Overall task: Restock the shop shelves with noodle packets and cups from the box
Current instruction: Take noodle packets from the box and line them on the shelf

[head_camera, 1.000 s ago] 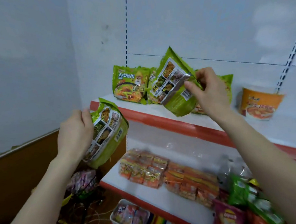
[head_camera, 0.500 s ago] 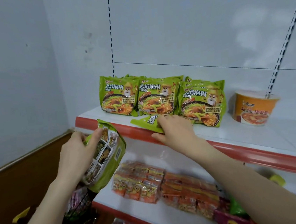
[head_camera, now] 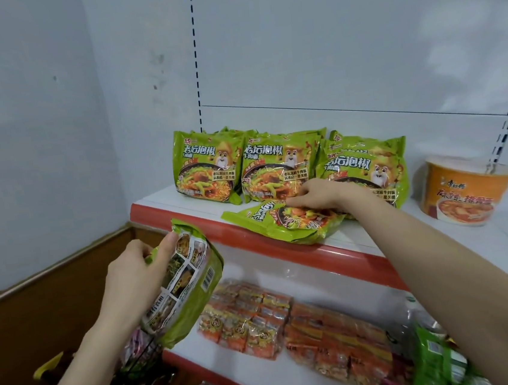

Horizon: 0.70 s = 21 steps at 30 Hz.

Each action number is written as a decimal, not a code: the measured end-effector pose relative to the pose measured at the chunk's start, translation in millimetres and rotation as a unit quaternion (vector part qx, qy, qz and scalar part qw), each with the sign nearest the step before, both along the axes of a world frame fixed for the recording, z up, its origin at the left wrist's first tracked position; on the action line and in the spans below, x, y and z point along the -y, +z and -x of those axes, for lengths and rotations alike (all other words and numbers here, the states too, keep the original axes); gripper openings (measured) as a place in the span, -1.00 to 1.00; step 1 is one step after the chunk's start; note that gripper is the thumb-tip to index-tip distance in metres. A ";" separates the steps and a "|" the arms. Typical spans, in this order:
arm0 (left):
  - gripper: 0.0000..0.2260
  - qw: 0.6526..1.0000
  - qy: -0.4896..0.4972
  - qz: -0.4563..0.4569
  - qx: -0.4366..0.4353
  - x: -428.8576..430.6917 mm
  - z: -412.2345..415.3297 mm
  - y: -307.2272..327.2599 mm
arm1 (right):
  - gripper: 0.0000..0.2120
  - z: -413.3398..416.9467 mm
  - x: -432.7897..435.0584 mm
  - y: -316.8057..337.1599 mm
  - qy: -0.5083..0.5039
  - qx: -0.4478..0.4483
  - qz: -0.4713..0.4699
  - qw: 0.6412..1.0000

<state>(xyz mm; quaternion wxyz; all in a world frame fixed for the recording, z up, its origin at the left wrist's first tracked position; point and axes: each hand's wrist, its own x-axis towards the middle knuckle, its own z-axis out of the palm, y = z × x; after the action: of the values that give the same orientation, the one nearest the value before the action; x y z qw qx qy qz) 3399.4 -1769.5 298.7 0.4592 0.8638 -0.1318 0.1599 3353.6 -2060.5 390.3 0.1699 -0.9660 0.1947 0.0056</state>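
Note:
My left hand (head_camera: 133, 280) grips a green noodle packet (head_camera: 184, 287), back side up, held in front of the lower shelf. My right hand (head_camera: 316, 196) rests with fingers pinched on another green noodle packet (head_camera: 284, 223) lying flat at the front of the upper shelf (head_camera: 362, 250). Behind it, green noodle packets (head_camera: 275, 165) stand upright in three stacks against the white back panel. An orange noodle cup (head_camera: 462, 189) stands to their right on the same shelf. The box is not in view.
The lower shelf (head_camera: 284, 374) holds orange snack packs (head_camera: 253, 321), more orange packs (head_camera: 340, 340) and green bags (head_camera: 433, 358) at the right. A brown wooden partition (head_camera: 40, 315) stands on the left. Cables and coloured packets lie below near the floor.
My right hand brought its packet down from the air and laid it flat at the shelf front. My left hand kept its packet, shifting slightly lower and nearer.

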 end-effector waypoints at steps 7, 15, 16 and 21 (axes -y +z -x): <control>-0.55 1.000 0.023 -0.009 0.009 -4.3 5.4 -0.8 | -0.23 -10.6 15.4 2.9 -0.028 -0.025 -0.081 0.996; -0.65 0.999 0.017 -0.006 0.028 4.6 19.1 1.0 | -0.10 -5.8 12.5 5.2 -0.039 -0.009 -0.123 0.992; -0.65 1.000 0.014 -0.004 0.027 5.5 21.0 0.7 | -0.12 -3.5 11.2 4.7 -0.037 0.012 -0.132 0.991; -0.64 1.000 0.011 0.004 0.022 7.0 27.7 -1.2 | -0.63 3.5 6.1 4.0 -0.006 0.173 -0.270 0.947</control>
<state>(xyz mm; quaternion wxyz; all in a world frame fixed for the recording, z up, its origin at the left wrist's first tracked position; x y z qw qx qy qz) 3371.7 -1776.5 297.5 0.4577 0.8597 -0.1319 0.1847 3350.1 -2066.6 394.3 0.4554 -0.8689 0.1595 -0.1101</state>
